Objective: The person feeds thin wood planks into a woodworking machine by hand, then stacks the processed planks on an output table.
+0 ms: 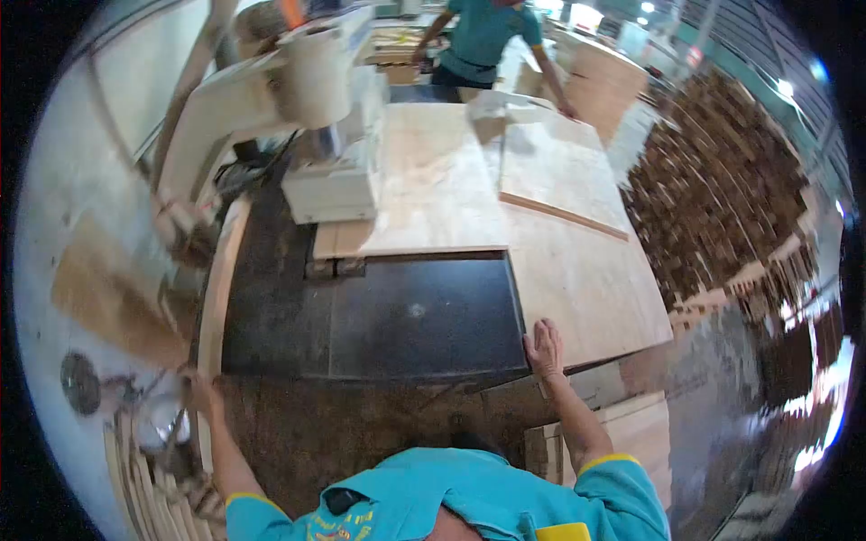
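Observation:
My right hand (pixel 544 350) lies flat with fingers stretched out on the near left edge of a pale plywood sheet (pixel 586 288), beside the black machine table (pixel 424 316). My left hand (pixel 204 393) is at the near end of a long wooden strip (pixel 219 288) along the table's left side; its fingers are blurred, and I cannot tell whether they grip it. Another plywood sheet (pixel 433 171) lies across the far part of the table, its edge beneath or beside the white machine head (pixel 331 185). A smaller, thicker board (pixel 564 171) rests on the plywood at the right.
A white machine arm (pixel 244 99) overhangs the table from the left. At the far end stands a person (pixel 478 41) in a teal shirt, one hand near the smaller board. Stacked wood pieces (pixel 713 180) rise on the right. Loose strips (pixel 149 487) lean at the lower left.

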Demonstrator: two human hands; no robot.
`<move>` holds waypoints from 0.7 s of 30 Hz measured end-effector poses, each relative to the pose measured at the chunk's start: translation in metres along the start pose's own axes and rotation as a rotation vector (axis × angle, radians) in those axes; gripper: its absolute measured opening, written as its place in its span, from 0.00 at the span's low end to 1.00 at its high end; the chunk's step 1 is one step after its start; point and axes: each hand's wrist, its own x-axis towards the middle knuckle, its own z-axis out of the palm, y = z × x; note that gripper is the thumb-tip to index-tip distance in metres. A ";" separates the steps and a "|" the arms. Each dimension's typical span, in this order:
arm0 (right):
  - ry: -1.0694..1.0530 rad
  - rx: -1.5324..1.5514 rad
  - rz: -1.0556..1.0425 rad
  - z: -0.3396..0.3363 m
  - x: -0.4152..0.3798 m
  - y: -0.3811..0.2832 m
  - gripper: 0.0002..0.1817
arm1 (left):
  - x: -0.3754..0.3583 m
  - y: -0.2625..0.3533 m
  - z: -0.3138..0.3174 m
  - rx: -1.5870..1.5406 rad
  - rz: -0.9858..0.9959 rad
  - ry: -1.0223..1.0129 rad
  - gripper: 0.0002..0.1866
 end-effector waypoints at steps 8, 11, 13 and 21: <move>0.039 -0.136 0.101 -0.007 -0.003 -0.013 0.24 | 0.020 0.004 -0.003 0.016 -0.190 -0.215 0.30; 0.085 -0.192 0.184 -0.004 -0.006 -0.011 0.24 | 0.019 -0.001 -0.013 -0.179 -0.171 -0.298 0.32; 0.081 -0.198 0.197 0.000 -0.006 -0.006 0.24 | 0.015 0.050 -0.068 0.057 0.070 -0.163 0.32; 0.150 -0.042 0.212 0.011 -0.005 0.005 0.21 | -0.101 0.226 -0.134 -0.475 -0.226 -0.060 0.23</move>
